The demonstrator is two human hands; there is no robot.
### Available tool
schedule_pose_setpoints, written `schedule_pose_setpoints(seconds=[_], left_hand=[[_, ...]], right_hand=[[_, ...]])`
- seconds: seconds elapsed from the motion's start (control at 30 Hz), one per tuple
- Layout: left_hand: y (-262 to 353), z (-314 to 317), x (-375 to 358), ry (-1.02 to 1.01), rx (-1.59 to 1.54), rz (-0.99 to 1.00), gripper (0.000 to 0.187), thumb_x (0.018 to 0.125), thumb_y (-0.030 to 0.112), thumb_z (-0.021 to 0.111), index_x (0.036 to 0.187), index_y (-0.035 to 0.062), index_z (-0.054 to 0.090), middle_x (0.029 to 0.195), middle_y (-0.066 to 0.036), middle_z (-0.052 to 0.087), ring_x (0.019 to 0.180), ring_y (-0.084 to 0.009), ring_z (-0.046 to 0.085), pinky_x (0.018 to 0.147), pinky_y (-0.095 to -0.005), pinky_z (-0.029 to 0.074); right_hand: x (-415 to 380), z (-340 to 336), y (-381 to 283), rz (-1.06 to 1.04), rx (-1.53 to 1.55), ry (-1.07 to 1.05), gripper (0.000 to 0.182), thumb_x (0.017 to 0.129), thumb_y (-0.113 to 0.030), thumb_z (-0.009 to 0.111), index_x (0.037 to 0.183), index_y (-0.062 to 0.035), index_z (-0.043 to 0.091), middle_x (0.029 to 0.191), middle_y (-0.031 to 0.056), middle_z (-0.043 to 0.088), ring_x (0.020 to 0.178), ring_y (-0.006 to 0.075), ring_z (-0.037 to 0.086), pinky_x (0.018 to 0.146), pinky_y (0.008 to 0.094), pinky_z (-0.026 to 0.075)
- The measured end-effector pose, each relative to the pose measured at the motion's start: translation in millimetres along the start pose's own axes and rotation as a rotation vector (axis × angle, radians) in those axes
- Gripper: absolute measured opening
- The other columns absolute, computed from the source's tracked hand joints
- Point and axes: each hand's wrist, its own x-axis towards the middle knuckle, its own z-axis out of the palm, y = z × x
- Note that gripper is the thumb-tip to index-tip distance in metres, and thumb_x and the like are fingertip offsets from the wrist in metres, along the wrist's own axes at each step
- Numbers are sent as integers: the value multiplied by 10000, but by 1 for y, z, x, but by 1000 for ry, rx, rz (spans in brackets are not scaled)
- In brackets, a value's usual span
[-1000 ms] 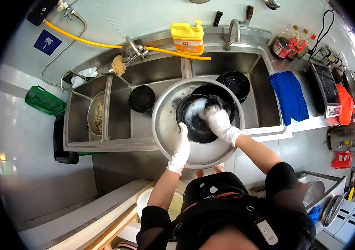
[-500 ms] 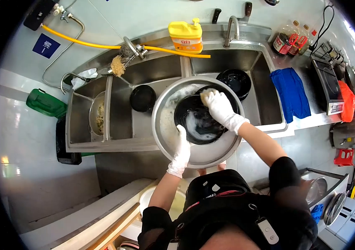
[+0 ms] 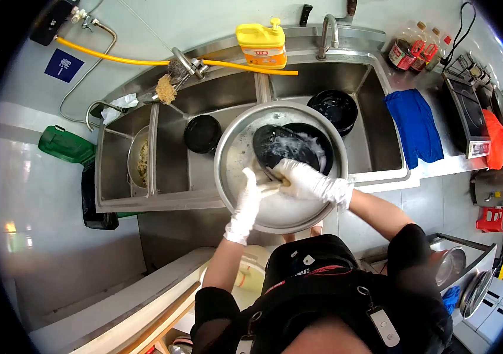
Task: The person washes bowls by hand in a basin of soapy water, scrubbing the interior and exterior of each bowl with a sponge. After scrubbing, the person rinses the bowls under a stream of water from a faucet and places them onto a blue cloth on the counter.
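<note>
A large metal basin (image 3: 223, 177) rests over the sink in front of me, with suds and cloudy water in it. Inside it, a soapy black bowl (image 3: 284, 146) is tilted up, and another black bowl (image 3: 322, 138) lies partly hidden behind it. My left hand (image 3: 247, 203), in a white glove, is at the tilted bowl's near edge, thumb raised and fingers curled toward the rim. My gloved right hand (image 3: 307, 180) is closed at that same edge. A bit of tan sponge (image 3: 285, 182) shows beneath its fingers; the rest is hidden.
Black bowls (image 3: 333, 112) sit in the right sink, and another black bowl (image 3: 202, 133) is in the middle one. A strainer with food scraps (image 3: 139, 159) stands at left. Behind are a yellow jug (image 3: 261, 44) and yellow hose (image 3: 116, 57). A blue cloth (image 3: 413, 127) hangs at right.
My right hand has moved from the bowl's far inner side to its near edge. The bowl has tipped up, and my left hand has shifted slightly left.
</note>
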Motion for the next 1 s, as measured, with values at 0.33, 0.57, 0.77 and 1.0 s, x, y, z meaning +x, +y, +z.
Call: schedule_pose_setpoints(seconds=[0.33,0.57,0.77,1.0], left_hand=[[92,18,13,-137,1082,619,214,856,77,612,1046,-22,612,948,-105,645,864,-181,588,793,-284,464],[63,42,9,-9,488,655,215,926,103,562,1077,-43,610,1023,-70,636,922,-136,560,836,-260,439],[44,14,0,39,108,701,290,970,181,508,1194,-3,532,1153,-65,581,1032,-150,553,933,-299,434],[71,34,-12,-163,-598,386,447,967,321,470,1302,25,465,1341,-114,505,1234,-272,477,1065,-475,348]], right_hand=[[-5,-104,-2,-12,528,201,337,795,-163,729,1069,-2,618,914,63,649,868,143,583,822,277,465],[7,-66,-49,-491,-242,703,450,813,-336,648,1176,-73,605,1224,131,561,1212,314,453,1026,443,343],[21,-78,-31,-362,-137,768,360,860,-176,584,1208,-85,595,1313,99,531,1313,280,377,1090,408,284],[-1,-39,4,-261,261,799,522,905,-202,543,1384,-42,411,1505,185,237,1401,338,199,1122,397,196]])
